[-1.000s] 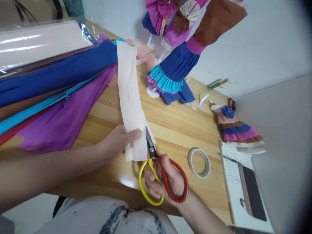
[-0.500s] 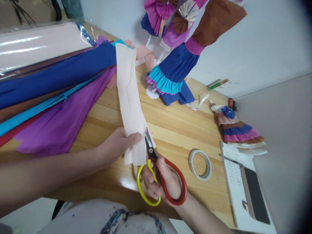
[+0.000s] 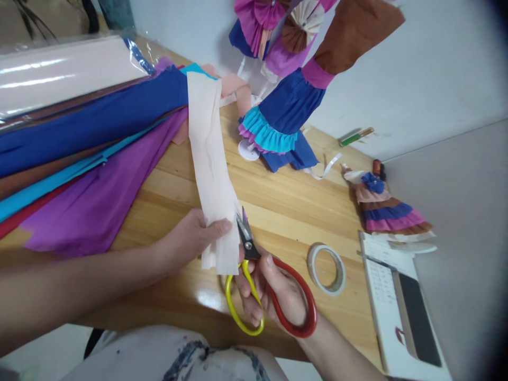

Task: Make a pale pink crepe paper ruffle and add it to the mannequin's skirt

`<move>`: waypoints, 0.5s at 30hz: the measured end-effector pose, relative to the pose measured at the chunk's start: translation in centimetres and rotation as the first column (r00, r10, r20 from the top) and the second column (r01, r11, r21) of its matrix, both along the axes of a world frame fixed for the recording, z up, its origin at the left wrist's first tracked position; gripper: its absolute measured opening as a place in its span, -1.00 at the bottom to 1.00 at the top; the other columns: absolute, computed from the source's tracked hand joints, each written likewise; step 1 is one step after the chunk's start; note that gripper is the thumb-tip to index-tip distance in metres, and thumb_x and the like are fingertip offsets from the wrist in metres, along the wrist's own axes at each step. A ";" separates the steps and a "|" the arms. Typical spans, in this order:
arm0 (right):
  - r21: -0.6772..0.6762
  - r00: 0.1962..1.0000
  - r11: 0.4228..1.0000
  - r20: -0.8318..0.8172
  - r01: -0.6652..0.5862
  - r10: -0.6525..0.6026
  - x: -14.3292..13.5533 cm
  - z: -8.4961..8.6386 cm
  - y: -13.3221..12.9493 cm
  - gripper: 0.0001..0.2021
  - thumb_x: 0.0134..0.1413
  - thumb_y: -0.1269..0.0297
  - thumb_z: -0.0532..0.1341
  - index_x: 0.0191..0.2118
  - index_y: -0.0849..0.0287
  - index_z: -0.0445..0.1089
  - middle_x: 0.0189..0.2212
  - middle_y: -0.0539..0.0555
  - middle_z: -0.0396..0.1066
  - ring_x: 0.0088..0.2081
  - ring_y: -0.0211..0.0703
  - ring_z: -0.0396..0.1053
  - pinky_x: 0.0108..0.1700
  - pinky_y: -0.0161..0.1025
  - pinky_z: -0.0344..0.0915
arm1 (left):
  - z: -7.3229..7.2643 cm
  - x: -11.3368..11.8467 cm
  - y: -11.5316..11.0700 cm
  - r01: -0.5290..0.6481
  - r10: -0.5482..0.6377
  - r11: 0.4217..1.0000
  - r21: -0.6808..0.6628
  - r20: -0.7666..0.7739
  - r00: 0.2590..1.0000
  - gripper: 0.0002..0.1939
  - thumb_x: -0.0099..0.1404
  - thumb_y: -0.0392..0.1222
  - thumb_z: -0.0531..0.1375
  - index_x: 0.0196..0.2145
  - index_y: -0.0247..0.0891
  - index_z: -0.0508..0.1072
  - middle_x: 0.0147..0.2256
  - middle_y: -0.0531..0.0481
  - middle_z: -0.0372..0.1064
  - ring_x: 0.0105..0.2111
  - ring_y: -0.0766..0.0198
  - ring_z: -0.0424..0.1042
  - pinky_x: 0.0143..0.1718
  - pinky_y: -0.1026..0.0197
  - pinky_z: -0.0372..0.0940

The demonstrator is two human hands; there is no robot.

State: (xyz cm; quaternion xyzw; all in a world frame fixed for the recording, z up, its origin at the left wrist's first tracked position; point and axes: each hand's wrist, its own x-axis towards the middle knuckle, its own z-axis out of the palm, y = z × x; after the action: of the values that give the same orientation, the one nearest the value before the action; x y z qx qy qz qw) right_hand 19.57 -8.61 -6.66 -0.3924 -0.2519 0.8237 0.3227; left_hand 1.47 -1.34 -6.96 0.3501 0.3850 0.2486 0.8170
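A long pale pink strip of crepe paper (image 3: 209,153) stretches from the coloured rolls down toward me. My left hand (image 3: 204,233) pinches its near part, with the thumb on top and the other fingers hidden beneath. Scissors (image 3: 248,246) with one yellow and one red handle are in my right hand (image 3: 273,288), thumb through the red loop and fingers at the yellow one. Their dark blades, slightly apart, lie at the strip's right edge just beside my left thumb. The paper partly covers one blade.
Crepe paper in blue (image 3: 95,116), purple (image 3: 103,201) and other colours lies at left. A layered paper dress (image 3: 289,100) on a stand rises at the back. A tape roll (image 3: 327,269), a smaller layered dress (image 3: 391,206) and a notebook (image 3: 381,275) are at right.
The scissors' handles have spread wider, and the red loop has shifted right with my right hand. The narrow paper sliver right of the blades is now mostly out of sight. My left hand barely moved.
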 end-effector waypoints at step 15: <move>0.002 1.000 1.000 0.010 -0.016 0.016 -0.3 0.2 0.7 -0.53 0.11 -0.24 0.15 -0.23 0.13 0.22 -0.56 -0.14 0.28 -0.78 -0.51 0.08 -0.76 -0.52 0.11 | 0.6 0.2 0.0 -0.080 0.081 0.997 0.013 -0.148 0.986 -0.70 0.13 -0.03 0.24 -0.44 -0.39 0.51 -0.49 -0.12 0.52 -0.51 0.22 0.46 -0.48 0.27 0.31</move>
State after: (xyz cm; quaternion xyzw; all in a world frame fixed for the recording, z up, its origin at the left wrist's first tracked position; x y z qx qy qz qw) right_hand 19.30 -7.96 -6.48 -0.3941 -0.2574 0.8240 0.3153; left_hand 1.62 -1.33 -6.39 0.3547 0.4575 0.2560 0.7742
